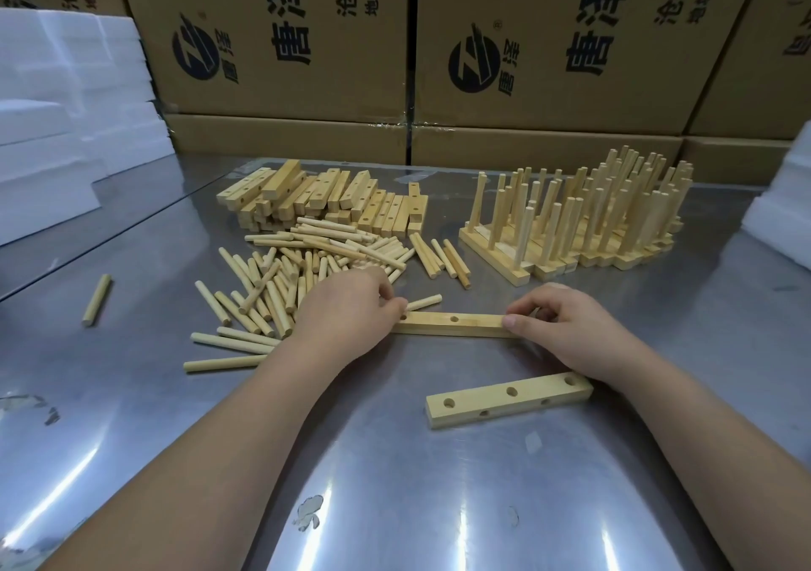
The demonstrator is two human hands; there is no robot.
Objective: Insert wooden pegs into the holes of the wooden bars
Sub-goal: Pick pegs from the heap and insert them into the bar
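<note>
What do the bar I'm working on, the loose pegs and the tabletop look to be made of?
The bar and the loose pegs look like pale, unfinished wood: matte, light yellow, faint grain, no gloss. The tabletop looks like bare sheet metal, probably stainless steel: grey, shiny, with bright light streaks and some scuffs.

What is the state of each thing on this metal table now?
Pale wooden bar between hands: flat, visible holes empty.
Nearer wooden bar: flat, untouched, holes empty.
Left hand: grips first bar's left end.
Right hand: pinches its right end.
Loose round wooden pegs: heaped, uninserted.
Pegged bars: pegs upright.
</note>
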